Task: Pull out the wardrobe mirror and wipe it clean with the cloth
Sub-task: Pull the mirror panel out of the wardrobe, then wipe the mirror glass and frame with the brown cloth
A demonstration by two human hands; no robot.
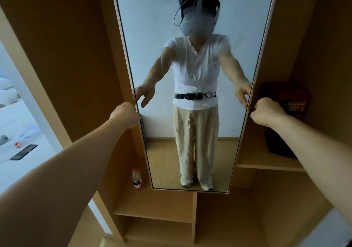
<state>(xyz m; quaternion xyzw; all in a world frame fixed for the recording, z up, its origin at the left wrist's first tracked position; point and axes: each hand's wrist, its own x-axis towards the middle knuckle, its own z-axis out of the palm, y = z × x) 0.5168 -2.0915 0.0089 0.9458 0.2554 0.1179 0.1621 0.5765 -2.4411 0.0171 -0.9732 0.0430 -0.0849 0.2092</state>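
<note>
Two hands hold the mirror (190, 71), one on each long edge at about mid-height. The left hand (126, 114) grips the left frame edge, its fingers (144, 99) curled round onto the glass side, as the reflection shows. The right hand (266, 111) is closed in a fist on the right frame edge, and its fingers also show in the reflection.

The mirror is tall and narrow with a thin pale frame. It stands upright in the middle of the open wardrobe (66, 56), facing the person. Its bottom edge hangs over a vertical divider. The glass carries specks and smears, thickest across the middle and near the top. It reflects a person in a white top and beige trousers, standing on a wood floor.

A bottle (137, 179) with a red cap stands upright on the wardrobe bottom, just beside the mirror's lower left corner. On the right, a shelf (266, 164) runs up to the mirror's right edge. It carries a red and black pack (293, 102) at the back and a black item (278, 143) in front, near the right forearm. What the black item is cannot be told.

Well apart to the left, outside the wardrobe, lies a white bed (19, 117). On it are a dark phone (23, 152), a small red and white object and a grey object at the picture's edge.
</note>
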